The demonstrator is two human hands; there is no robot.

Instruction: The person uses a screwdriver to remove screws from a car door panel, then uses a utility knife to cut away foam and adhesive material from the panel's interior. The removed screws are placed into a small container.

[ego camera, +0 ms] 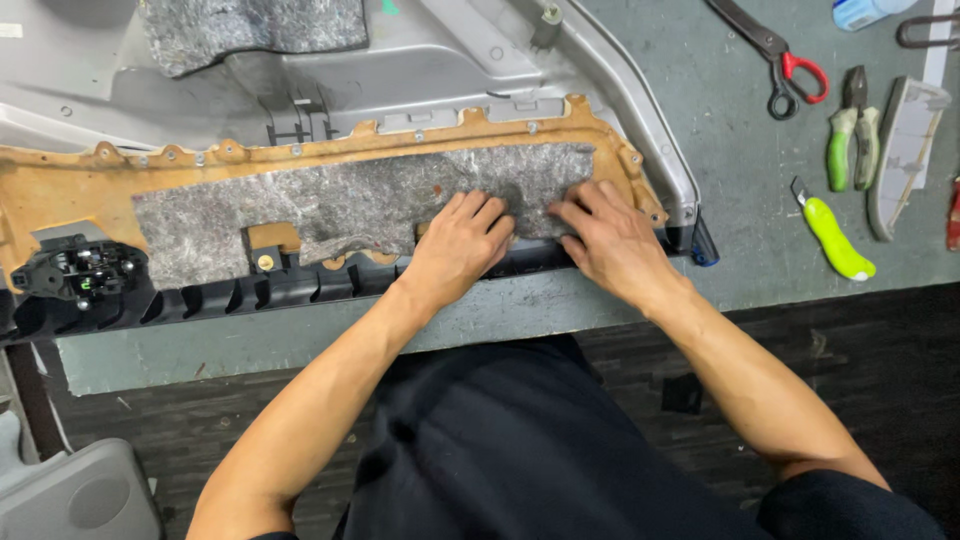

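A grey plastic door panel (420, 70) lies face down on the workbench, with an orange-brown backing piece (70, 185) screwed along it. A grey felt pad (300, 205) covers the middle of that backing. My left hand (462, 245) presses flat on the felt near its right part, fingers spread. My right hand (605, 235) rests just beside it at the felt's right end, fingers bent on the pad's edge. Neither hand holds a tool.
On the green bench top (740, 150) to the right lie red-handled scissors (785, 60), green-handled pliers (850, 135), a yellow-green utility knife (835, 235) and a grey trim piece (905, 150). A black latch part (80, 275) sits at the panel's left. Another felt patch (250, 25) lies at top.
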